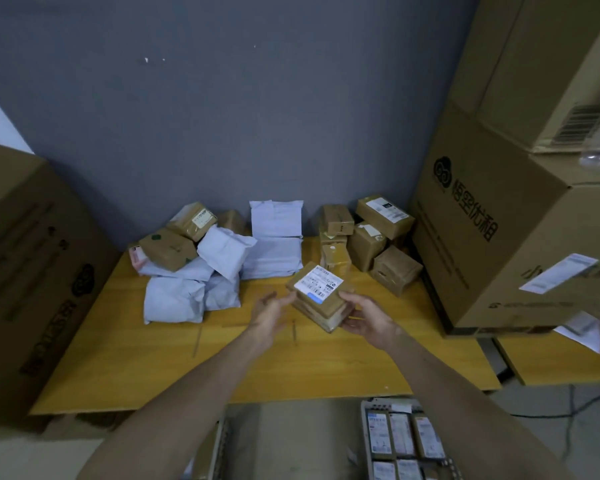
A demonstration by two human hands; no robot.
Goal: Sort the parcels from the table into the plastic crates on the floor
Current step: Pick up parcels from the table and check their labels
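The labelled parcel [321, 294] is up off the tabletop [257, 368], held just above its middle, label facing up. The right hand [368, 317] grips it from the four o'clock side, thumb on the top edge and fingers curled underneath. The left hand [272, 308] sits at its nine o'clock with fingers loose and spread. They are right at the box's corner, though I can't tell whether they touch it.

It looks like a small, flat, taped cardboard box, stiff and squared off. One hand carries it without strain, so I'd judge it light. The tape and glossy label may be a bit slick, so the cardboard edges are the better place to hold, much as the right hand does now.

At eleven o'clock lie soft white mailer bags [187, 289], which would sag and need a fuller grasp. At one o'clock is a heap of small brown boxes [385, 237]. A plastic crate [364, 431] on the floor at five o'clock already holds parcels.
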